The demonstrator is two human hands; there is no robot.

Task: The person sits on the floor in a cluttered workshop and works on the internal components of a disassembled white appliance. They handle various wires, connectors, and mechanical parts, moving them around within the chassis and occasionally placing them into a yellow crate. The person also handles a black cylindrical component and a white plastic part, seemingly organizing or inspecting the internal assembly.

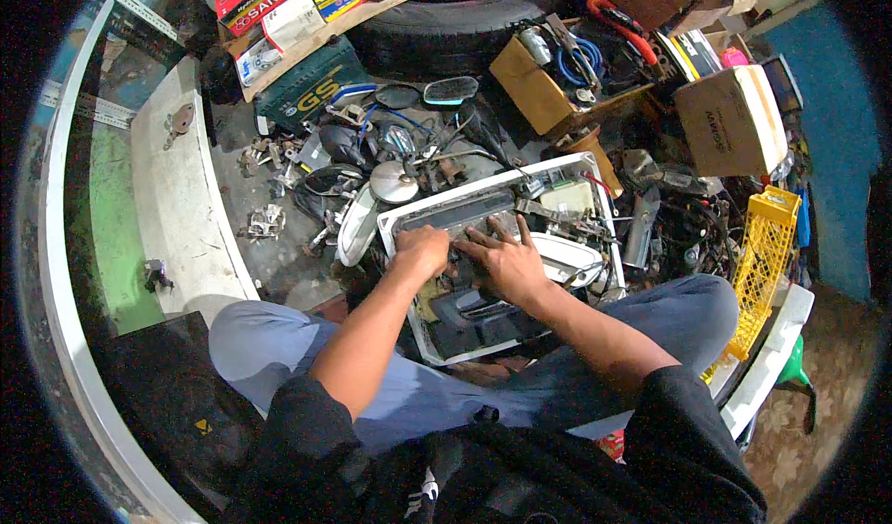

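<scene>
Between my bent knees stands a white rectangular bin [492, 185], crowded with loose parts. My left hand [425, 249] is curled closed over its left side; whatever the fingers hold is hidden. Just to its right, my right hand [511, 266] reaches over the middle with fingers spread, resting on or just above the grimy parts. A white oval-ended piece, perhaps a mirror housing [569, 258], lies beside the right hand. Nearer me in the bin are black plastic parts [474, 324]. Metal pieces [567, 219] lie along the far right.
Left of the bin lie a pale round mirror [394, 182], several other mirrors and metal scraps [266, 221]. Beyond are a green box [316, 83], a tyre [455, 36] and a cardboard box of tools [525, 87]. At right stand another carton [729, 124] and a yellow basket [767, 255].
</scene>
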